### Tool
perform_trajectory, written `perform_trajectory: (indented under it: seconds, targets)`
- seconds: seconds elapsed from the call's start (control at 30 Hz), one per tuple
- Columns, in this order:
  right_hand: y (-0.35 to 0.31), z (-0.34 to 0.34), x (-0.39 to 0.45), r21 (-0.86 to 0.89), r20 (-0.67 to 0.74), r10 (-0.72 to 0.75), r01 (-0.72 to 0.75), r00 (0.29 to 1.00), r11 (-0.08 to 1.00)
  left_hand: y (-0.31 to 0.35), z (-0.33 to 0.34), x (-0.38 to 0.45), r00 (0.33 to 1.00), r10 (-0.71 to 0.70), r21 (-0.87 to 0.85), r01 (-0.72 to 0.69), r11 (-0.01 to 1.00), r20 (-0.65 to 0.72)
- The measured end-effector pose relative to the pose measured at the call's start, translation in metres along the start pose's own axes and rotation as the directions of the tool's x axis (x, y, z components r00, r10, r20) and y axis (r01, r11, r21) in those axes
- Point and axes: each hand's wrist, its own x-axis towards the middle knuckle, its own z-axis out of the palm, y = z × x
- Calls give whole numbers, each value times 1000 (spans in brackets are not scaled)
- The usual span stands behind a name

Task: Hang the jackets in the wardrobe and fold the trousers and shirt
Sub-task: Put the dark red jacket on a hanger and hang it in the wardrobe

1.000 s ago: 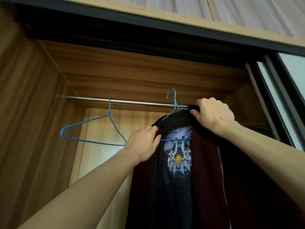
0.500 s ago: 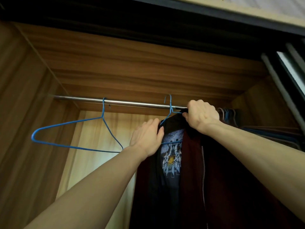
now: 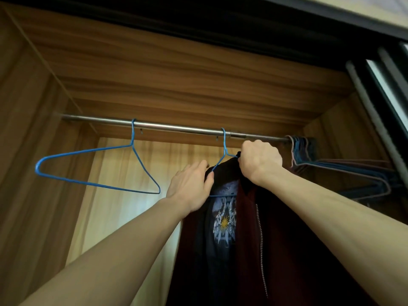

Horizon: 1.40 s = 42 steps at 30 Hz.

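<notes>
My right grip point(image 3: 260, 161) clutches the black collar of the dark maroon zip jacket point(image 3: 287, 239); my left grip point(image 3: 191, 187) pinches its other shoulder. The jacket hangs on a blue wire hanger point(image 3: 224, 149) hooked over the steel wardrobe rail point(image 3: 176, 127). At nine o'clock, an empty blue wire hanger point(image 3: 92, 166).

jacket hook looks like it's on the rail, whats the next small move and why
Probably let go with both hands: the jacket's blue hanger already hooks over the rail, while the left hand and right hand grip the jacket collar.
</notes>
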Motion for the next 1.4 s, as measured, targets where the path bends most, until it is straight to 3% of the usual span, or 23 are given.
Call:
perform_trajectory:
  seconds: [0.3, 0.6, 0.73, 0.9, 1.03, 1.17, 1.4]
  targets:
    - [-21, -15, -9, -28, 97, 45, -42, 994, 999, -10, -14, -36, 998, 4, 0, -4, 1000, 62]
    - [-18, -17, -26, -27, 43, -40, 41, 998, 999, -16, -33, -65, 996, -46, -51, 50, 997, 77]
    - [-13, -13, -49, -39, -51, -155, 153, 987, 987, -15, -42, -79, 992, -99, -149, 109, 983, 75]
    - [-7, -4, -91, 132, -236, -233, 268, 944, 954, -5, -49, -106, 990, -132, -285, 139, 949, 43]
    - [0, 1, -139, 240, -278, -244, 313, 929, 919, 5, -49, -132, 992, -121, -298, 110, 948, -19]
    - [12, 0, -204, 375, -233, -179, 258, 956, 890, 27, -51, -179, 993, -106, -319, 82, 944, -58]
    - [59, -18, -326, 409, -55, -172, 179, 984, 895, 70, -49, -292, 996, -69, -342, 84, 936, 56]
